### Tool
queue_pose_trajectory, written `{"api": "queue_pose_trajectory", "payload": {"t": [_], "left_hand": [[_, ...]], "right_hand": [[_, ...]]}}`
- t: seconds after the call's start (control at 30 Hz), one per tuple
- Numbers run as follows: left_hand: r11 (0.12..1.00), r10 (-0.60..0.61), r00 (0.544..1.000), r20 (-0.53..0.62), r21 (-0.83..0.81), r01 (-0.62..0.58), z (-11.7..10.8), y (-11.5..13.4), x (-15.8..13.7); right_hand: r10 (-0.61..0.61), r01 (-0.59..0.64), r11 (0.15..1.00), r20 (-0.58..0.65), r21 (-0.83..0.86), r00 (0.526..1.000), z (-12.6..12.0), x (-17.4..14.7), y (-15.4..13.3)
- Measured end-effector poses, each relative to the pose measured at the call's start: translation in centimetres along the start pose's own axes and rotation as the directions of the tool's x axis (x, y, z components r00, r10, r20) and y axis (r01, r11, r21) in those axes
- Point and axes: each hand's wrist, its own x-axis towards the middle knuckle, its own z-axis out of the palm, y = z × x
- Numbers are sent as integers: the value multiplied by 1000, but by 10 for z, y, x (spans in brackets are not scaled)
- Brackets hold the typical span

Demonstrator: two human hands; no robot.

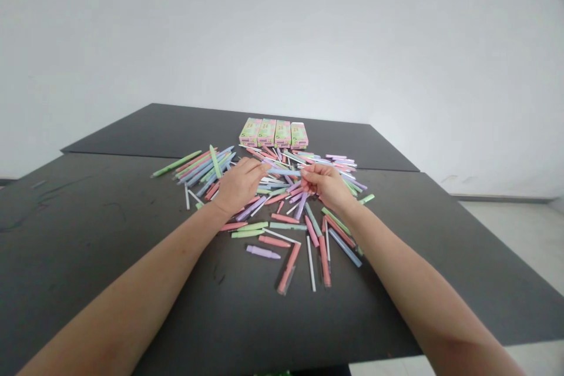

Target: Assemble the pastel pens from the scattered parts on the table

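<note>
Between my two hands a light blue pen barrel (284,172) is held level above a pile of pen parts. My left hand (241,181) is closed on its left end, and the fingers of my right hand (325,185) pinch its right end. Whether a smaller part is also in the right fingers I cannot make out. Under and around the hands lie loose barrels in pink, green, blue and purple, with thin white refills (311,263) among them. A purple pen part (263,252) and a pink barrel with a clear cap (289,269) lie nearer to me.
Several pink and green boxes (282,134) stand side by side behind the pile. Left of it, a bunch of pens with a green pen (177,164) lies close to my left hand. Everything rests on a dark table (110,235) in front of a white wall (282,29).
</note>
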Motion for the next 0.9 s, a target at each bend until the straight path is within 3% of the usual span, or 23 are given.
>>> {"api": "queue_pose_trajectory", "payload": {"t": [0.13, 0.23, 0.33, 0.43, 0.63, 0.9], "left_hand": [[997, -65, 997, 34, -34, 66, -1, 1, 0], [973, -225, 974, 15, -52, 225, -2, -6, 1], [880, -469, 881, -56, 49, 472, -3, -23, -1], [786, -594, 797, -106, 135, 604, -3, -44, -5], [665, -714, 699, -37, 277, 694, -8, -63, -14], [639, -727, 681, -86, 277, 717, -7, -63, -20]], "right_hand": [[16, -15, 999, -21, 40, 1000, 7, -3, -4], [29, -24, 998, -65, 64, 997, 12, -5, -8], [34, -28, 998, -107, 53, 994, 11, -4, -10], [40, -36, 999, -134, 32, 990, 6, -2, -10], [23, -25, 1000, -151, -12, 988, -2, 2, -4], [13, -15, 1000, -163, -11, 987, -4, 2, -6]]}}
